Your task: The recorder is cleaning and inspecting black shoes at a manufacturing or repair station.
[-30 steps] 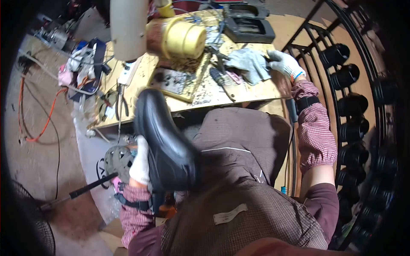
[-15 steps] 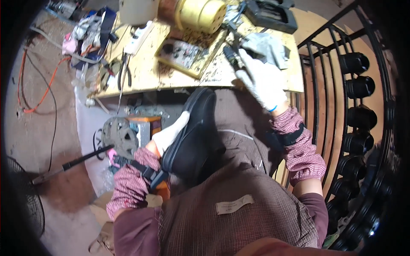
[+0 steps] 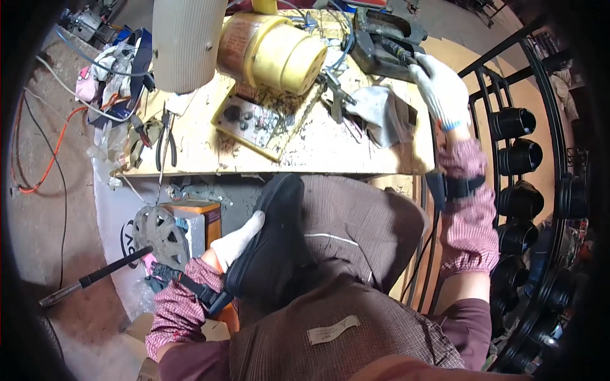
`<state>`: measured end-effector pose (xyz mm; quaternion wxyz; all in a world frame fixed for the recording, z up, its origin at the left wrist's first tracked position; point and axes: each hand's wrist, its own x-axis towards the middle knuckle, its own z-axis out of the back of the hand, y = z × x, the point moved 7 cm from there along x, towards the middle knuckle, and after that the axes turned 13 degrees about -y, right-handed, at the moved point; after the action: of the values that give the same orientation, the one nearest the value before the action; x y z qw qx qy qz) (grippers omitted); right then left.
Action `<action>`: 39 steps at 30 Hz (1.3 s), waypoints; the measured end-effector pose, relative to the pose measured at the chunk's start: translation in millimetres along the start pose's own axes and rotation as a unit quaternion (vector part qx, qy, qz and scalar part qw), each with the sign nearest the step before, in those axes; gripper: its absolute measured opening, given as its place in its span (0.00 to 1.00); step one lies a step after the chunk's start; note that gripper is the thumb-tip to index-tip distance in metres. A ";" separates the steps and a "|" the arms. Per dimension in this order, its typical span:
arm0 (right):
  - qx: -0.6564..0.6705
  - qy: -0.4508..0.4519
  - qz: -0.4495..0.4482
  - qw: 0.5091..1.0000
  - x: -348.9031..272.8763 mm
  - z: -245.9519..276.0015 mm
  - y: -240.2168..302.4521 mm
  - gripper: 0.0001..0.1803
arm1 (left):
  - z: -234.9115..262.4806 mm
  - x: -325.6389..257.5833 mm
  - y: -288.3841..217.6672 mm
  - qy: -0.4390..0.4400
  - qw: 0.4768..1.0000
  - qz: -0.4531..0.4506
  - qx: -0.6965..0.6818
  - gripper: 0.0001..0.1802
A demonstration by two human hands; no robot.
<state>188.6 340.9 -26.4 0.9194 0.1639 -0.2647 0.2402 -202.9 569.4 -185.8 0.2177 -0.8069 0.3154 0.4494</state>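
A black shoe (image 3: pixel 276 244) lies sole-up across my lap, toe toward the wooden workbench (image 3: pixel 305 152). My left hand (image 3: pixel 236 244), in a white glove, grips the shoe's left side near the heel. My right hand (image 3: pixel 440 89), also in a white glove, is stretched out to the bench's far right corner. Its fingers lie on the handle of a black tool (image 3: pixel 381 41); whether they close around it is hidden.
On the bench are a yellow drum (image 3: pixel 279 54), a pale ribbed cylinder (image 3: pixel 184 41), a small control panel (image 3: pixel 254 120), a grey cloth (image 3: pixel 381 111) and pliers (image 3: pixel 166 136). A black metal rack (image 3: pixel 521 120) stands right. An orange cable (image 3: pixel 38 159) and a metal disc (image 3: pixel 159 232) are left.
My right hand went from the grey cloth toward the shoe, then out to the black tool at the far right. The shoe sank from raised in front of the bench onto my lap.
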 end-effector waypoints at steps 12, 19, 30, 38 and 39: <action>-0.232 0.002 0.034 0.972 75.5 -92.6 -34.8 0.20 | 21.6 -5.8 -11.2 -0.170 0.984 0.042 0.026 0.34; -0.285 0.005 0.119 0.951 88.1 -123.3 -60.5 0.22 | 34.3 -2.3 -24.3 -0.241 0.966 0.067 0.066 0.35; -0.073 -0.165 -0.056 0.982 60.2 -71.4 -114.5 0.28 | -8.2 -2.3 -26.3 -0.103 0.993 -0.036 -0.046 0.32; 0.608 0.067 -0.355 0.706 -115.7 20.1 37.0 0.34 | -11.7 12.7 -10.9 -0.012 0.997 -0.067 -0.046 0.34; 0.552 0.113 -0.353 0.747 -143.5 23.8 58.0 0.33 | -5.4 17.9 -3.3 0.010 0.996 -0.028 -0.080 0.34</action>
<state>41.4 327.9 -78.3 0.7112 0.6960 0.0969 0.0195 -190.3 562.7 -198.4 0.1624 -0.8346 0.2578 0.4589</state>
